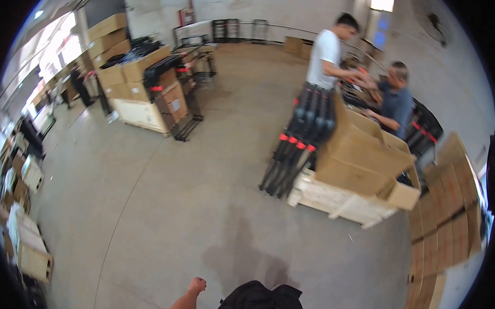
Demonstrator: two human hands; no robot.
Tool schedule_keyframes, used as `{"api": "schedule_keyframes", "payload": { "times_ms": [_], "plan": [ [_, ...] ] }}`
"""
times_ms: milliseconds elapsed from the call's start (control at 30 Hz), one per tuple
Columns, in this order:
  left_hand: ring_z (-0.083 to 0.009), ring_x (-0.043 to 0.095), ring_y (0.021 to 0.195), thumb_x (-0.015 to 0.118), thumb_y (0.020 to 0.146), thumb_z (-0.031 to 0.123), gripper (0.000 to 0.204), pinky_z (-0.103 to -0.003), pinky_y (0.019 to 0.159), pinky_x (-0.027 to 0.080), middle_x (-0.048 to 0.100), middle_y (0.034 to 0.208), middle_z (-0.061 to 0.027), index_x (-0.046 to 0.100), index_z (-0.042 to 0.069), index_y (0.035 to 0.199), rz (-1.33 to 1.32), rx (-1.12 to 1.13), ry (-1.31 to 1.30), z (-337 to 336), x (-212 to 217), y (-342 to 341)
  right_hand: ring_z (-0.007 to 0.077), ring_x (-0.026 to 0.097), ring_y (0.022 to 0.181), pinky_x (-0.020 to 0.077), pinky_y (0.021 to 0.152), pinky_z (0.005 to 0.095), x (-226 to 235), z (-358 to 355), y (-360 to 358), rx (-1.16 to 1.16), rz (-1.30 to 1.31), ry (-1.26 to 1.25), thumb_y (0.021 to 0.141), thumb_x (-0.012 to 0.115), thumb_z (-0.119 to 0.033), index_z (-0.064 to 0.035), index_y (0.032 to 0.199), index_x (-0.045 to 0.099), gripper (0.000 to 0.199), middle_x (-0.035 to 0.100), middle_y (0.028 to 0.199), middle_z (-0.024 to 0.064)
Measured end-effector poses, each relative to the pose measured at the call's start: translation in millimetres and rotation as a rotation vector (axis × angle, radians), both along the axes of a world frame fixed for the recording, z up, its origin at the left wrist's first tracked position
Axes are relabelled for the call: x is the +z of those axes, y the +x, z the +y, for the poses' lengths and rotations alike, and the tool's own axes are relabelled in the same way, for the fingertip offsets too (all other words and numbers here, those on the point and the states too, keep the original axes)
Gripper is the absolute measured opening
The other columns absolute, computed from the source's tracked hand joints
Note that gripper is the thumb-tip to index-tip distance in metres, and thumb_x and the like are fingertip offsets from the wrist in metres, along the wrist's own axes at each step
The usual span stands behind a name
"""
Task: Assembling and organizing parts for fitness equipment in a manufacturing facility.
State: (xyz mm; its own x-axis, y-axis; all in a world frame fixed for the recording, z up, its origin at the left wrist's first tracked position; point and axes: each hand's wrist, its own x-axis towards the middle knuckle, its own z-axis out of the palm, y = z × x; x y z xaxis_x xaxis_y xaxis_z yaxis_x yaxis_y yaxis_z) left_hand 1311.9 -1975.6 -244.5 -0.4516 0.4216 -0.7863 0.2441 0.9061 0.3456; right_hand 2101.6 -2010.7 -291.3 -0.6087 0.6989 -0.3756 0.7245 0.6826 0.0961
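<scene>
**A closed fist and a black bundle on the big grey floor**

I stood in the big room and watched. The person's left hand (196, 285) was low down, at about six o'clock in the head view. Its fingers were curled into a fist, and I could see nothing inside them. Just beside it, toward three o'clock, was a black bundle (261, 301), soft and dark like cloth or a bag. The fist and the bundle were near each other but did not touch. The bundle stretched mostly from side to side. The right hand was not showing at all, so I could not tell what it did. That made the left hand the only one I could see near the bundle.

Far off, toward one o'clock, a wooden pallet (338, 201) sat on the grey floor (164, 206) with a big cardboard box (362, 153) on top. Black folded carts with red bits (299, 145) leaned against it. Two other people stood behind, busy with their own hands. Toward eleven o'clock, more stacked boxes (135, 80) waited.
</scene>
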Motion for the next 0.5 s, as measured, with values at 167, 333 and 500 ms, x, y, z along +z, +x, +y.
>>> {"api": "schedule_keyframes", "payload": {
  "times_ms": [167, 333, 500],
  "plan": [
    [-0.0228, 0.077, 0.075, 0.062, 0.091, 0.025, 0.028, -0.04, 0.072, 0.061, 0.079, 0.083, -0.0108, 0.079, 0.004, 0.1, 0.029, 0.302, 0.094, 24.0, -5.1, -47.1, 0.0209, 0.056, 0.123, 0.045, 0.104, 0.0342, -12.1, 202.2, -127.5, -0.848, 0.258, -0.736, 0.098, 0.069, -0.039, -0.0218, 0.123, 0.063, 0.032, 0.061, 0.126, 0.0106],
    [-0.0196, 0.073, 0.071, 0.063, 0.1, 0.025, 0.024, -0.034, 0.061, 0.056, 0.078, 0.087, -0.0072, 0.076, 0.006, 0.107, -0.237, 0.42, -0.12, 99.8, -12.4, -60.0, 0.0218, 0.059, 0.118, 0.0465, 0.097, 0.0364, -45.7, 430.4, -274.9, -1.17, 0.122, -1.115, 0.096, 0.069, -0.037, -0.0231, 0.121, 0.066, 0.029, 0.063, 0.12, 0.0088],
    [-0.0195, 0.073, 0.067, 0.059, 0.098, 0.023, 0.026, -0.039, 0.058, 0.057, 0.078, 0.081, -0.007, 0.078, 0.005, 0.1, -0.231, 0.483, -0.131, 215.2, 16.7, -117.9, 0.0238, 0.074, 0.072, 0.0592, 0.071, 0.0432, -2.1, 717.8, -505.1, -0.494, 0.143, -0.675, 0.088, 0.06, -0.034, -0.0139, 0.076, 0.078, 0.029, 0.076, 0.074, 0.0072]
  ]
}}
